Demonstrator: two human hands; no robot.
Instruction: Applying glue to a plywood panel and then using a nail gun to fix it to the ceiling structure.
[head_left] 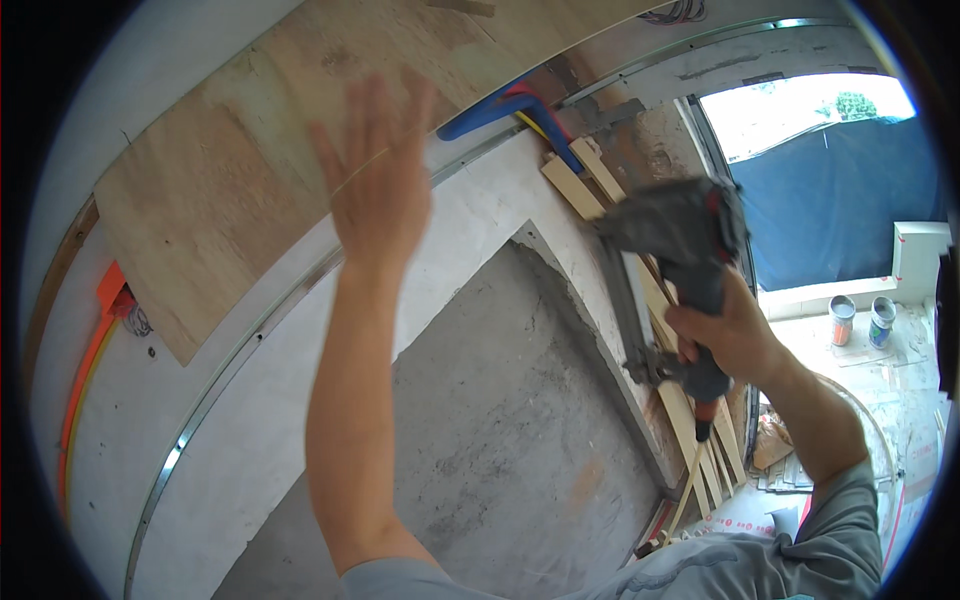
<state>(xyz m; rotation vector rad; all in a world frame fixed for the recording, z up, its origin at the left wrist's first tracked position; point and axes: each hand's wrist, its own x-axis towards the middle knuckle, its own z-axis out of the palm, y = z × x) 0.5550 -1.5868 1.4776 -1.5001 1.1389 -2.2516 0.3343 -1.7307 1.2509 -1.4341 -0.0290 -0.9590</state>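
Note:
My left hand [380,190] is raised over a sheet of plywood [220,210] with its fingers spread and nothing in it. Motion blurs it, so I cannot tell whether the palm touches the board. In my right hand [740,335] is a dark grey nail gun [670,225], gripped by its handle, with a pale air hose [686,490] running down from its base. The tool is held up to the right of the plywood, apart from it. A thin metal track [262,335] curves along the white surface beside the board.
Several wooden strips [725,445] lean behind the nail gun. A blue bent object [485,115] lies by the plywood's edge. An orange fitting with a conduit [112,290] is at far left. Two cans [842,320] stand near a window with blue sheeting [850,200].

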